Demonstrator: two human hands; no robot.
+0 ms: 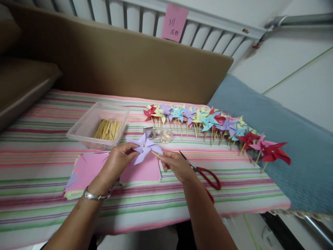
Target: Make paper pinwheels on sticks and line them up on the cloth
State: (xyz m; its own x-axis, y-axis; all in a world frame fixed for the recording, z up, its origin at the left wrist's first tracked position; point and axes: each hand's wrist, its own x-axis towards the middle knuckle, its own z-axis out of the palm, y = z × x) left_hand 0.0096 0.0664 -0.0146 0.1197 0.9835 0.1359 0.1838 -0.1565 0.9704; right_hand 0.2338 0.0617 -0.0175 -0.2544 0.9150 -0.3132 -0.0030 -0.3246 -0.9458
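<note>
My left hand [118, 160] pinches the edge of a lilac paper pinwheel [144, 147] just above the striped cloth. My right hand [174, 165] is closed on the thin wooden stick [155, 153] that runs into the back of that pinwheel. Both hands meet over pink paper squares [140, 171]. A silver bracelet sits on my left wrist.
A clear plastic tub [85, 126] of wooden sticks stands to the left. Two small clear cups [165, 135] lie behind the pinwheel. Red-handled scissors [206, 175] rest to the right. A row of several finished pinwheels [208, 121] runs toward the blue cloth [299, 149]. A brown board stands behind.
</note>
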